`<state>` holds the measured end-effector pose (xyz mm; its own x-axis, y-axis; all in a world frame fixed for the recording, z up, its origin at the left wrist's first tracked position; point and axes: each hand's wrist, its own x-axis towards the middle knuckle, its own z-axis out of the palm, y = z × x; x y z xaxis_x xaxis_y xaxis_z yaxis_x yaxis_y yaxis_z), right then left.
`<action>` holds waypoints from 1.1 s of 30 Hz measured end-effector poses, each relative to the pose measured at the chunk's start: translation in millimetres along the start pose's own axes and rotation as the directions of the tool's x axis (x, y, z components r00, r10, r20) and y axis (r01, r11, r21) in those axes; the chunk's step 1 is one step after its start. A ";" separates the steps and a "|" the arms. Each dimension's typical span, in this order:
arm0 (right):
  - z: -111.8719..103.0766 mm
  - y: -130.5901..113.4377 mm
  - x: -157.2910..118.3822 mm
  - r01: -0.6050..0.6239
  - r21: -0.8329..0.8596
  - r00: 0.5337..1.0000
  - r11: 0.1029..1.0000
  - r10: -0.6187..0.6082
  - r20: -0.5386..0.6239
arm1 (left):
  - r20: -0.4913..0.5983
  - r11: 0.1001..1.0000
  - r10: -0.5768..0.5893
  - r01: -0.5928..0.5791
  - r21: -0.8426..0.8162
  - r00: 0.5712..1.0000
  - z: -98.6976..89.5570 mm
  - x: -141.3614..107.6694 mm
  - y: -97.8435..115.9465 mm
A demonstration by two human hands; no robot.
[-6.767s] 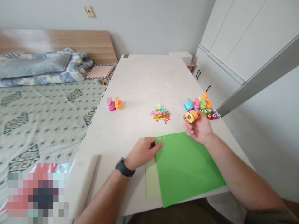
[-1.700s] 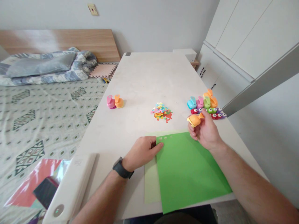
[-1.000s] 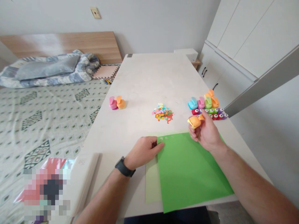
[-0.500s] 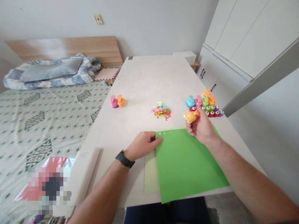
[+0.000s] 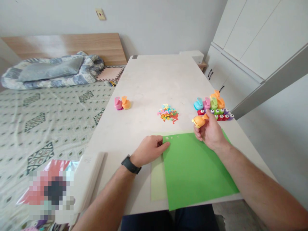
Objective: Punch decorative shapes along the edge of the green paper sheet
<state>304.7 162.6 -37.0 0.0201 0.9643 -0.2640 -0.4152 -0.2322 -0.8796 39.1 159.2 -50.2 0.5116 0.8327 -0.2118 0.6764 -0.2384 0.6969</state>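
Observation:
My left hand (image 5: 151, 149) pinches the upper left corner of a green sheet of paper (image 5: 194, 170). A few small punched holes show along the sheet's top edge, close to my thumb. Under it lies a pale yellow-green sheet (image 5: 158, 183), showing mostly at the left. My right hand (image 5: 211, 133) grips an orange craft punch (image 5: 199, 121) by its lever, tilted above the sheet's far edge. Beyond the paper is a pile of colourful paper cut-outs (image 5: 168, 114).
Several more craft punches (image 5: 213, 103) and small eye-decorated punches (image 5: 222, 117) are grouped at the table's right. A pink punch (image 5: 117, 103) and an orange punch (image 5: 125, 103) stand at the left. A long white case (image 5: 90, 179) lies along the left edge, beside the bed.
The whole view has shifted slightly. Both hands keep their holds, and the orange punch stays raised in my right hand, turned a little.

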 end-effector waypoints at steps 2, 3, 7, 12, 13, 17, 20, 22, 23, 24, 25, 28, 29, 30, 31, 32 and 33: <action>0.5 1.1 -0.8 -0.002 -0.002 1.000 1.000 0.002 0.010 | -0.001 1.000 -0.002 0.002 -0.002 1.000 -0.6 0.0 1.2; 0.7 1.6 -1.2 -0.002 -0.006 1.000 1.000 0.002 0.014 | 0.000 1.000 -0.004 0.004 -0.003 1.000 -1.0 0.1 1.8; 1.0 3.7 -1.0 0.002 -0.017 1.000 1.000 -0.002 0.020 | 0.000 1.000 -0.004 0.004 -0.001 1.000 -1.8 0.0 2.6; -0.6 5.1 2.2 0.015 -0.040 1.000 0.999 -0.015 0.005 | -0.011 0.999 0.002 -0.001 0.033 1.000 -1.2 -0.8 3.4; -0.9 5.2 2.9 0.017 -0.045 1.000 0.999 -0.017 0.001 | -0.014 0.999 -0.003 0.003 0.042 1.000 -1.2 -0.9 3.9; -1.1 5.0 4.5 0.026 -0.052 1.000 0.998 -0.027 -0.012 | -0.016 0.999 -0.013 0.014 0.047 1.000 -1.6 -1.1 5.9; -0.8 5.2 5.1 0.032 -0.052 0.999 0.998 -0.032 -0.009 | -0.018 0.999 -0.012 0.013 0.047 1.000 -1.6 -1.4 5.6; -1.1 5.7 5.8 0.028 -0.051 1.000 0.998 -0.028 -0.008 | -0.017 0.999 -0.009 0.009 0.044 1.000 -1.2 -1.5 4.8; -1.4 6.2 6.2 0.025 -0.050 1.000 0.998 -0.026 -0.009 | -0.014 0.999 -0.006 0.006 0.042 1.000 -1.0 -1.6 4.3; -1.8 6.7 6.8 0.021 -0.047 1.000 0.999 -0.022 -0.009 | -0.012 0.999 -0.003 0.004 0.041 1.000 -0.8 -1.5 3.8; -2.3 7.4 7.3 0.018 -0.045 1.000 0.999 -0.019 -0.010 | -0.010 0.999 -0.001 0.001 0.041 1.000 -0.6 -1.4 3.4; -4.0 9.8 8.8 0.013 -0.045 1.000 0.999 -0.013 -0.010 | -0.011 0.999 0.003 -0.003 0.047 1.000 -0.3 -1.0 2.7; -4.5 10.5 9.0 0.011 -0.049 1.000 0.999 -0.012 -0.011 | -0.011 0.999 0.004 -0.004 0.050 1.000 -0.4 -0.9 2.7; -4.7 11.1 9.0 0.011 -0.054 1.000 0.999 -0.012 -0.011 | -0.011 0.999 0.005 -0.005 0.052 1.000 -0.5 -0.8 2.9; -4.9 11.5 8.8 0.012 -0.058 1.000 0.998 -0.012 -0.011 | -0.012 0.999 0.006 -0.006 0.054 1.000 -0.7 -0.7 3.1; -4.9 11.7 8.5 0.012 -0.063 1.000 0.998 -0.013 -0.009 | -0.012 0.998 0.007 -0.006 0.056 1.000 -0.8 -0.8 3.4; -4.8 11.7 8.1 0.013 -0.066 1.000 0.998 -0.013 -0.007 | -0.012 0.998 0.007 -0.006 0.057 1.000 -0.9 -0.9 3.7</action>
<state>304.4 167.0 -51.3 0.0320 0.9664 -0.2551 -0.3543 -0.2277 -0.9070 40.6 158.1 -46.8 0.5098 0.8369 -0.1991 0.7026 -0.2715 0.6578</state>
